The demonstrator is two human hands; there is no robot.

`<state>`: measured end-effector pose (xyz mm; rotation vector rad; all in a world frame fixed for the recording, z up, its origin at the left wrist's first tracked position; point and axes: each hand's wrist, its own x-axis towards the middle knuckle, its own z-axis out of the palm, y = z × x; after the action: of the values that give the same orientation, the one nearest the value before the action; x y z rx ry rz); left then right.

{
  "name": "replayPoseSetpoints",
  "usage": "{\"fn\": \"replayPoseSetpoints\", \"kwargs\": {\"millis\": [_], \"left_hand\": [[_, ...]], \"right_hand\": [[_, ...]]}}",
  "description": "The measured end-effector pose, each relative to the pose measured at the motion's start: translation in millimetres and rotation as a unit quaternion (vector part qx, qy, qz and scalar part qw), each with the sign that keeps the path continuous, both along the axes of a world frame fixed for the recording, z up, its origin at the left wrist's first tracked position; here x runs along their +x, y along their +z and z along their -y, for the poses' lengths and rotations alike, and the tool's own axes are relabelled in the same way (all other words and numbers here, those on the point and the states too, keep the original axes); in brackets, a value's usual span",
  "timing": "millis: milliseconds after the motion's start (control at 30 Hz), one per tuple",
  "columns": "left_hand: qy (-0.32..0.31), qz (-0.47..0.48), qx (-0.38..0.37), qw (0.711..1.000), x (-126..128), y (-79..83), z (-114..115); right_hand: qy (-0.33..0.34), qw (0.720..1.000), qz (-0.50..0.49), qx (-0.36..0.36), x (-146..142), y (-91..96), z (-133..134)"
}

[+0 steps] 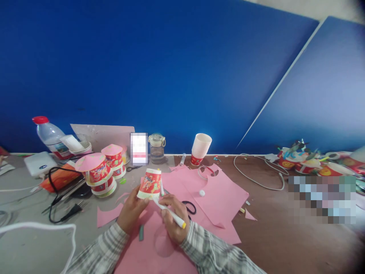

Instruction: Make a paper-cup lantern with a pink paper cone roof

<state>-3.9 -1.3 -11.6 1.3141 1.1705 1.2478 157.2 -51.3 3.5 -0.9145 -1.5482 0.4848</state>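
Observation:
My left hand grips a red and white paper cup, turned upside down with its rim toward me. In my right hand is a white marker with a yellow end; its tip meets the cup near the rim, though the exact contact is hard to make out. Pink paper sheets lie beneath both hands. Just right of my right hand rest black-handled scissors, partly covered by that hand. A small grey-green cap lies on the paper below my left hand.
Cups with pink cone tops stand at left, near a black power plug and a bottle. A stack of paper cups, a lidded jar and a phone stand along the blue partition. A white cable curls at right.

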Motion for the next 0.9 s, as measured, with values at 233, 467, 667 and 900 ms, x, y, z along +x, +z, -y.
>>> {"fn": "replayPoseSetpoints", "kwargs": {"millis": [233, 467, 667, 900], "left_hand": [[0.005, 0.003, 0.017, 1.0, -2.3, -2.7, -1.4], [-0.009, 0.013, 0.004, 1.0, 0.4, 1.4, 0.6], [0.003, 0.004, 0.018, 1.0, -0.6, 3.3, 0.7], [-0.004, 0.034, -0.005, 0.999, 1.7, 4.2, 1.5]], "right_hand": [[-0.011, 1.0, 0.003, 0.012, -1.3, 1.3, -0.8], [-0.011, 1.0, 0.004, 0.02, -1.5, 2.5, -0.9], [-0.003, 1.0, -0.002, 0.02, -2.1, 4.6, -0.9], [-0.015, 1.0, -0.009, 0.016, -0.3, 2.5, -1.7]]}}
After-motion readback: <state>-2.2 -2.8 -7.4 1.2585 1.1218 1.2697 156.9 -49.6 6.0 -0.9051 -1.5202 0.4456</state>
